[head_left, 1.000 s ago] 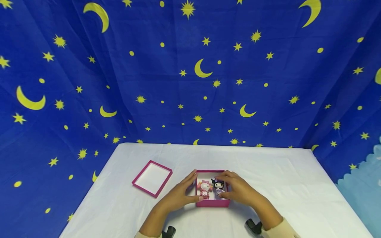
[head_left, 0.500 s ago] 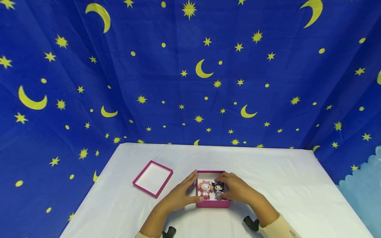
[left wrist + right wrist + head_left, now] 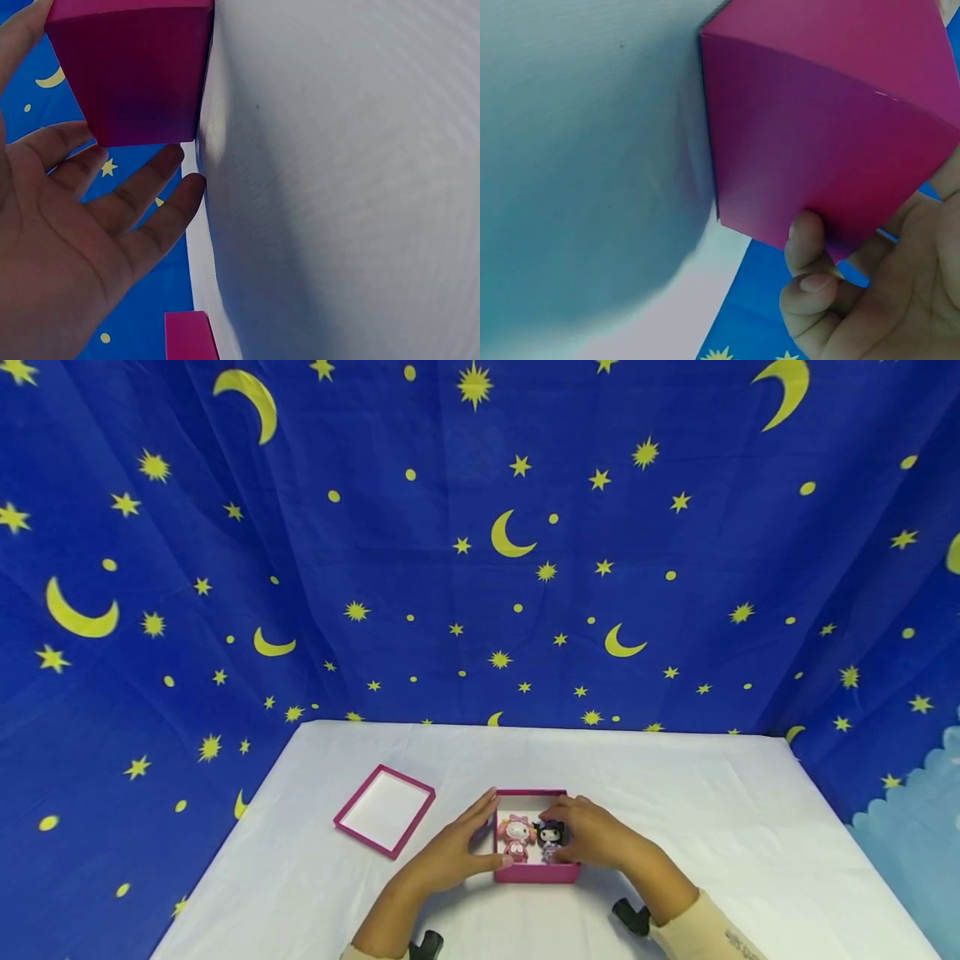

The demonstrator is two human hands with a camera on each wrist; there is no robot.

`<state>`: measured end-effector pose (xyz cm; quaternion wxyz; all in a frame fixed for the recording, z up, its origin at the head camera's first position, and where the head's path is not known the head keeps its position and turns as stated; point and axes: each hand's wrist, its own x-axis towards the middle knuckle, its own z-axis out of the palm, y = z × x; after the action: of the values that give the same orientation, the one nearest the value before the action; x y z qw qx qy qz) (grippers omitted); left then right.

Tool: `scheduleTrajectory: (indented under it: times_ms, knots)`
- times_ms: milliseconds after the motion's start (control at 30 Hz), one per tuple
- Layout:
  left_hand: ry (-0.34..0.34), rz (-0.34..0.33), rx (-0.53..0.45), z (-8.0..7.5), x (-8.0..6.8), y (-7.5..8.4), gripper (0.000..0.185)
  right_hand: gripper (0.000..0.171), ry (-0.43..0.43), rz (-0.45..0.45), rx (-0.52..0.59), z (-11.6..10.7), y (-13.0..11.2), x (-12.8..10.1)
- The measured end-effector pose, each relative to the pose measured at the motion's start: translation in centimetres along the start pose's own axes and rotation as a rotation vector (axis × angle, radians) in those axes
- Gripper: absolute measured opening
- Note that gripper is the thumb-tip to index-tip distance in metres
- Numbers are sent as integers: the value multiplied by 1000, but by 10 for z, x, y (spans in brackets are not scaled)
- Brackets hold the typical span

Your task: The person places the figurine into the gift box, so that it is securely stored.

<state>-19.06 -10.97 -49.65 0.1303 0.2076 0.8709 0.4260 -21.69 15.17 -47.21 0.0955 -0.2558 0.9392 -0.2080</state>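
Note:
A magenta box (image 3: 536,874) with a white inside stands on the table, its top uncovered. In it lie two small figurines side by side: a pink-and-white figurine (image 3: 517,832) on the left and a black-hooded figurine (image 3: 550,835) on the right. My left hand (image 3: 453,853) holds the box by its left side, thumb over the front rim and fingertips at the back corner. With thumb and index finger reaching inside, my right hand (image 3: 596,837) pinches the black-hooded figurine. In the right wrist view, the other fingers (image 3: 806,232) lie against the box's outer wall.
A magenta-rimmed lid (image 3: 384,812) lies inside-up on the white table (image 3: 697,802), left of the box. Blue cloth (image 3: 420,568) with yellow moons and stars hangs behind and at the sides. Dark mounts (image 3: 632,917) sit at the wrists.
The black-hooded figurine has shifted slightly lower in the box, with the right hand's fingers moving along. My left hand, the box and the lid stay where they were.

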Motion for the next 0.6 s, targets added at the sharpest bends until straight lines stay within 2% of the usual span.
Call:
scheduleTrajectory:
  times_ms: [267, 600]
  knots:
    - [0, -3, 10, 0, 0, -2, 90, 59, 60, 13, 78, 6, 7, -4]
    - [5, -12, -22, 2, 1, 1, 88, 70, 145, 32, 190, 12, 13, -19]
